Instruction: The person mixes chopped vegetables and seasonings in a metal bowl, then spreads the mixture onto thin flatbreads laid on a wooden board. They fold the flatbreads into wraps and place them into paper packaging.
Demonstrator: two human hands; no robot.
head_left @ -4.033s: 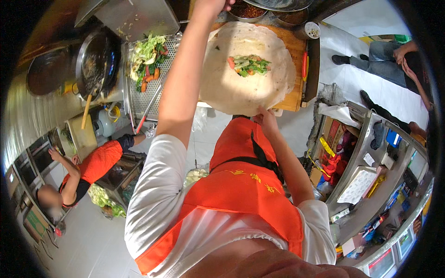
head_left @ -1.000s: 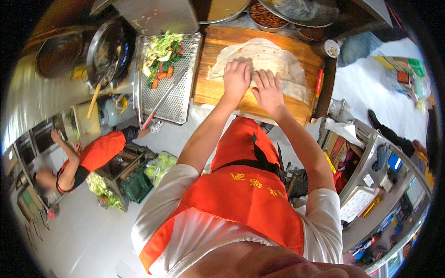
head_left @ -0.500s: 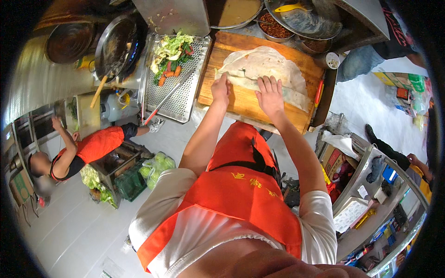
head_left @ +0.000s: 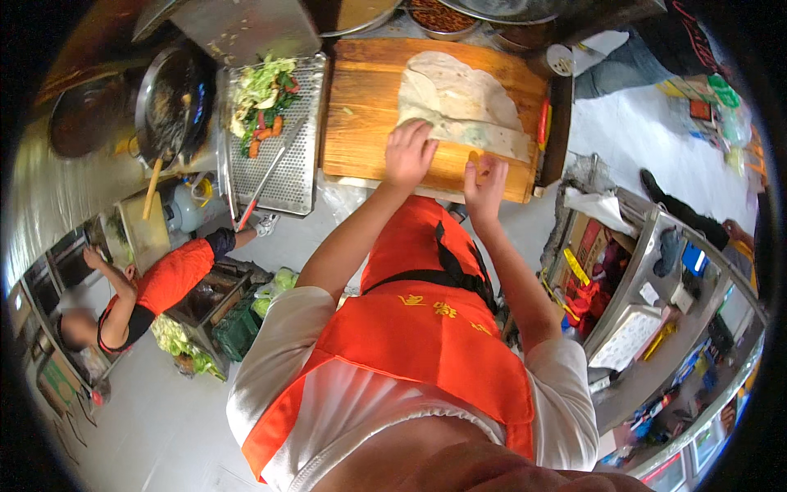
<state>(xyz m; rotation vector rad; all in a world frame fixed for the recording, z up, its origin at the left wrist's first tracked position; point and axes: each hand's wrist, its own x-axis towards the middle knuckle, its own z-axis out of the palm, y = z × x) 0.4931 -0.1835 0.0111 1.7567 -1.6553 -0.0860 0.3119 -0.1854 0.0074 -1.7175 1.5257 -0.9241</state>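
Note:
A pale, thin flatbread [head_left: 459, 86] lies on a wooden board [head_left: 361, 98]. Its near edge is folded over into a flat strip, and greenish filling shows faintly through the fold. My left hand [head_left: 410, 153] rests at the left end of that strip, fingers extended and touching the dough. Just on the near side of the fold, my right hand [head_left: 486, 182] hovers over the board, thumb and fingers bent and apart. Nothing shows in its grasp, though its fingertips are slightly blurred.
Left of the board, a perforated metal tray [head_left: 295, 176] bears lettuce [head_left: 261, 82], orange-brown sausage pieces [head_left: 264, 135] and tongs [head_left: 266, 176]. Beyond it is a wok [head_left: 170, 107]. A red-handled tool [head_left: 543, 123] lies along the board's right edge. A co-worker [head_left: 168, 279] is at far left.
The flatbread's left side now reaches less far across the board, folded inward. My right hand has lifted off the strip and drawn back toward me. My left hand has come over the strip's left end.

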